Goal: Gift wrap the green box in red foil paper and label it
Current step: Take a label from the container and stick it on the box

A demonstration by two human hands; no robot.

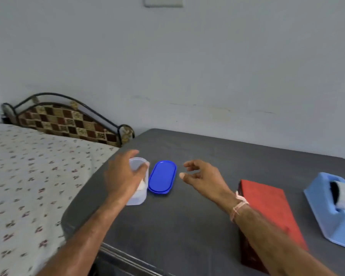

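Left hand [126, 176] grips clear oval plastic container [139, 196] near worktop [187, 226] left edge; right hand [201, 174] hovers empty, fingers loosely curled. Risk: a careless lift tips the container off that edge.

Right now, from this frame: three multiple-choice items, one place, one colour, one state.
1. Where is the blue lid? A on a shelf; B on the table between left grip and right grip; C on the floor.
2. Colour of the tape dispenser? A light blue; B green; C yellow.
3. The left grip: A lies flat, empty; B holds the clear container; C holds scissors.
Key: B, lid lies flat on the grey top; A, its body is pale blue; B, it curls round the container.
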